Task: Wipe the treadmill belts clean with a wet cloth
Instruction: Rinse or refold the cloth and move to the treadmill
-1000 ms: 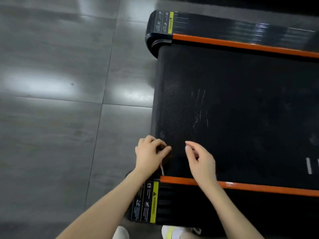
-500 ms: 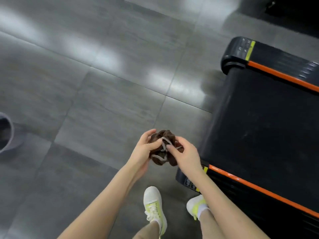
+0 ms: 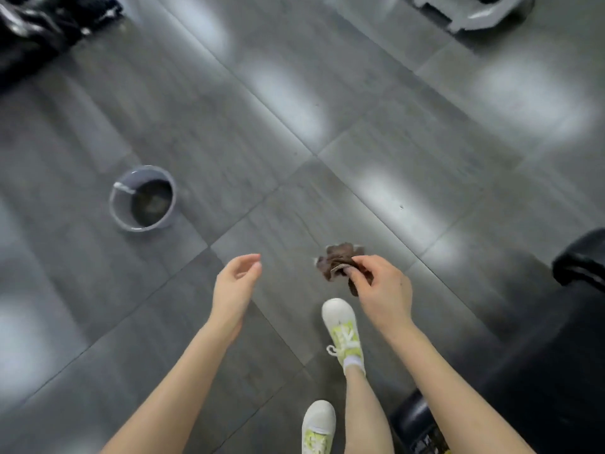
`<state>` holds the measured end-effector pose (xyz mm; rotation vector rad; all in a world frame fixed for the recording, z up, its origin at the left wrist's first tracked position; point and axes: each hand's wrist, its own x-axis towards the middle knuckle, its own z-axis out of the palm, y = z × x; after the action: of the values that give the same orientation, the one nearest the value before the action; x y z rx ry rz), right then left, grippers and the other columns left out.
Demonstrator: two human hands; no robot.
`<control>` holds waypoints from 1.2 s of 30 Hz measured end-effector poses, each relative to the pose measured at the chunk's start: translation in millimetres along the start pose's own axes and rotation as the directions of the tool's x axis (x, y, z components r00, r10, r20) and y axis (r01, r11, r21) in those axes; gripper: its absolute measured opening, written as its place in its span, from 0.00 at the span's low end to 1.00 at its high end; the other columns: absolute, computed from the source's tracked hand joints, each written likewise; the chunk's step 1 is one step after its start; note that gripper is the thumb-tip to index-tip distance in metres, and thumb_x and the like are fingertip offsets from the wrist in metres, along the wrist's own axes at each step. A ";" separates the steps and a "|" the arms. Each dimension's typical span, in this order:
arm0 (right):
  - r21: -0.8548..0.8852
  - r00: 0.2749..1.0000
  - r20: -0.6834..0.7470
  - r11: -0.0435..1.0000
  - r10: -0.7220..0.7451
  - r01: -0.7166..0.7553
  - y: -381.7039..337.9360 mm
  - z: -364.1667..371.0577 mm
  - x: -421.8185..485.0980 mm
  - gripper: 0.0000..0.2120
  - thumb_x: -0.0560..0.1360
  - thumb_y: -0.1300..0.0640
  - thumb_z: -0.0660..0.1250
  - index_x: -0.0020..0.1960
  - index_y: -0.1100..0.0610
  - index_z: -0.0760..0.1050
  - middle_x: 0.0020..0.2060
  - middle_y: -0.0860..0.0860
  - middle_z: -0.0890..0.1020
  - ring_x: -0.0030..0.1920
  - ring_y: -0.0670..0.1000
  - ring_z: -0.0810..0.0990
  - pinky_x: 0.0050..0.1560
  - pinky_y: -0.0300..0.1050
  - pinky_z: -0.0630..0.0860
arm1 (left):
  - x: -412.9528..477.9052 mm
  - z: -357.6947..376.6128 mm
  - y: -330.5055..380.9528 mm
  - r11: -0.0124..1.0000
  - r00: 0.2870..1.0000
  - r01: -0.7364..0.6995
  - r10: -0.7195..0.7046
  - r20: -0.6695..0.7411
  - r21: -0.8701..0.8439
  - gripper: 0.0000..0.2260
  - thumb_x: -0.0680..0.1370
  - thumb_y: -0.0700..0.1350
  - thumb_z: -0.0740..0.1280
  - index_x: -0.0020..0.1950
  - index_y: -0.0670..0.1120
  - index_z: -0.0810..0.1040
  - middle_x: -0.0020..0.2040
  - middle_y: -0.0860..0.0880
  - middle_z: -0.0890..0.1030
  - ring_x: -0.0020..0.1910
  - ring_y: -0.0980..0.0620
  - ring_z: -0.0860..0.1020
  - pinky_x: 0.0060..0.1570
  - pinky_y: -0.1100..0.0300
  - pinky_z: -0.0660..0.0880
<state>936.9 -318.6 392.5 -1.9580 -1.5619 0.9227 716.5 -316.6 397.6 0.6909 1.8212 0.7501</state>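
My right hand (image 3: 381, 291) pinches a bunched dark brown cloth (image 3: 339, 262) above the grey floor tiles. My left hand (image 3: 235, 283) hangs beside it with loosely curled fingers and holds nothing. The black treadmill (image 3: 537, 371) fills the right edge and lower right corner, behind my right forearm; its rear end cap (image 3: 579, 260) shows at the far right. A grey bucket (image 3: 144, 198) with dark water stands on the floor to the left, well beyond my left hand.
My two white and yellow-green shoes (image 3: 343, 329) stand on the tiles below my hands. Dark equipment (image 3: 42, 24) lies at the top left and a grey machine base (image 3: 474, 11) at the top right. Grey tiled floor spreads between them.
The view has swung left, away from the treadmill belt, toward the bucket. My left hand has let go of the cloth; only my right hand holds it now.
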 end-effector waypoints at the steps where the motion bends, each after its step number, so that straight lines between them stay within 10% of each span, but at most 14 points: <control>1: -0.032 0.999 0.021 0.999 -0.027 0.028 -9.6 6.4 15.8 0.09 0.74 0.52 0.68 0.49 0.57 0.83 0.42 0.50 0.83 0.42 0.55 0.81 0.42 0.46 0.71 | 7.5 -17.2 5.4 1.000 0.999 0.017 -0.016 -0.048 0.014 0.07 0.78 0.39 0.65 0.48 0.50 0.79 0.47 0.50 0.80 0.51 0.50 0.78 0.54 0.57 0.74; 14: -0.245 0.817 0.378 0.804 -0.435 0.541 -195.6 173.4 174.8 0.01 0.66 0.56 0.71 0.36 0.53 0.81 0.30 0.47 0.79 0.27 0.53 0.78 0.29 0.36 0.64 | 124.9 -200.0 40.8 0.929 0.878 0.109 -0.257 -0.404 -0.353 0.06 0.79 0.36 0.63 0.52 0.45 0.77 0.44 0.45 0.80 0.43 0.52 0.78 0.43 0.63 0.75; 25: -0.196 0.754 0.613 0.879 -0.236 0.434 -331.7 473.9 252.0 0.10 0.78 0.54 0.64 0.56 0.54 0.81 0.46 0.48 0.81 0.47 0.49 0.78 0.38 0.39 0.60 | 348.2 -369.3 -16.4 0.910 0.860 0.192 -0.337 -0.384 -0.368 0.09 0.78 0.38 0.62 0.48 0.51 0.77 0.45 0.47 0.80 0.46 0.50 0.78 0.49 0.56 0.76; 36: -0.194 0.717 0.688 0.924 -0.111 0.329 -281.2 704.1 345.9 0.17 0.80 0.60 0.60 0.68 0.53 0.71 0.61 0.50 0.79 0.58 0.53 0.78 0.60 0.45 0.72 | 543.2 -392.4 -146.6 0.903 0.794 0.223 -0.386 -0.470 -0.366 0.08 0.78 0.39 0.62 0.52 0.50 0.78 0.47 0.53 0.80 0.48 0.54 0.77 0.56 0.50 0.76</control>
<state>271.7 50.7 52.3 -1.6290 -2.4159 1.4542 152.3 -77.7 89.2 -0.0398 2.1853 1.0313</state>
